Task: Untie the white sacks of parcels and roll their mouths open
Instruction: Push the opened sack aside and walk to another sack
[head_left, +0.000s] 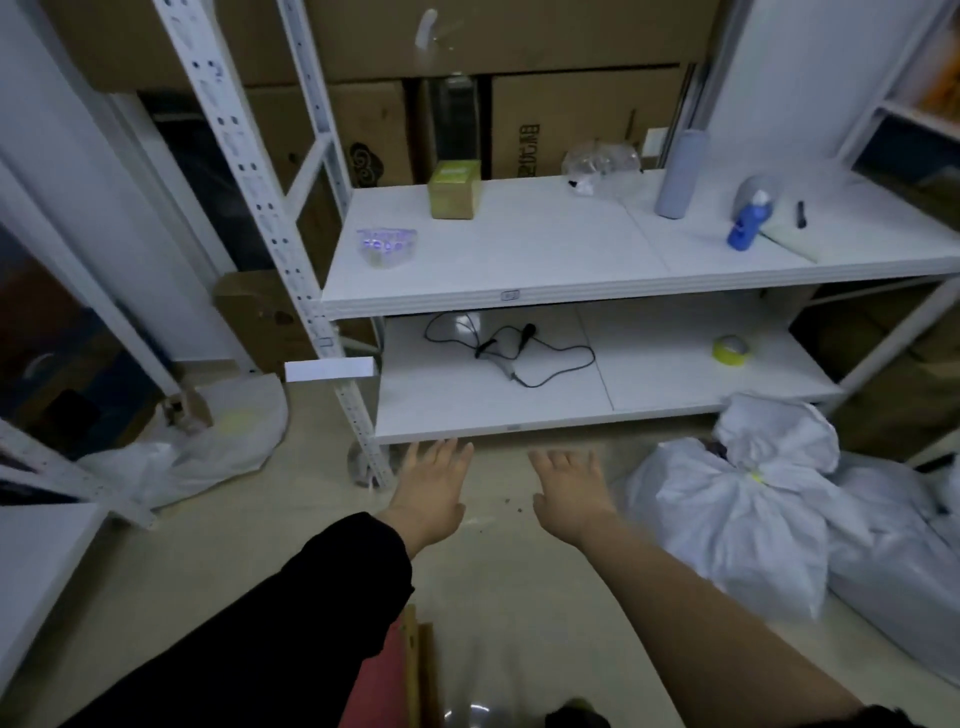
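both hands empty, sacks waiting on the floor

left hand (434, 496) and right hand (571, 499) hover spread, holding nothing. tied white sack (737, 525) slumps at right beside the lower shelf (571, 410); probably soft, crinkly, parcel-heavy, so pinch the gathered neck by its yellow tie (754, 475).
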